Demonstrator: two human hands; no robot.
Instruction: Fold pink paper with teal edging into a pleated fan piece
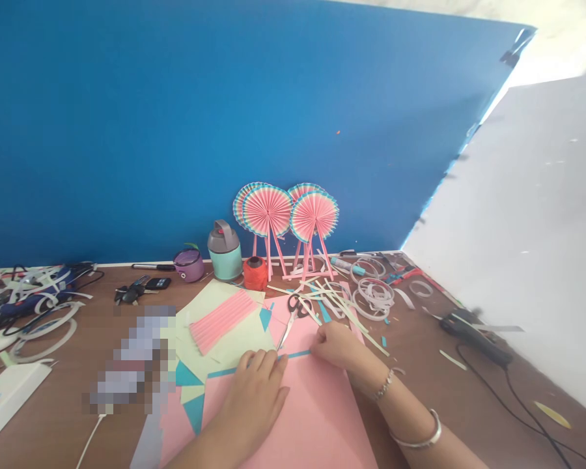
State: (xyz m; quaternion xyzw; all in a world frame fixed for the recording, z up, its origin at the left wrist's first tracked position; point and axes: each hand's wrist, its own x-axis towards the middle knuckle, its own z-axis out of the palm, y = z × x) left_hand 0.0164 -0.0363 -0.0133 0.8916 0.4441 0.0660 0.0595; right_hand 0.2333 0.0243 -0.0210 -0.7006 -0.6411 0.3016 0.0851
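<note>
A large pink paper sheet [317, 417] lies in front of me, with a narrow blue paper strip [300, 354] along its far edge. My left hand [254, 397] rests flat over that edge, fingers spread across the strip. At the strip's right end, my right hand [336, 348] has its fingers pinched together on it. Scissors [293, 316] lie just beyond the strip, between the hands. To the left, a pleated pink paper [223, 320] sits on pale green paper [247, 335], near blue triangular scraps [194, 412].
Pink pleated paper fans [315, 215] on stands lean near the blue panel [176, 130]. Close by are a turquoise container [225, 257], red thread spool [255, 273] and purple pot [188, 266]. Paper strips and tape loops [372, 298] clutter the right; a glue gun [476, 339] lies farther right.
</note>
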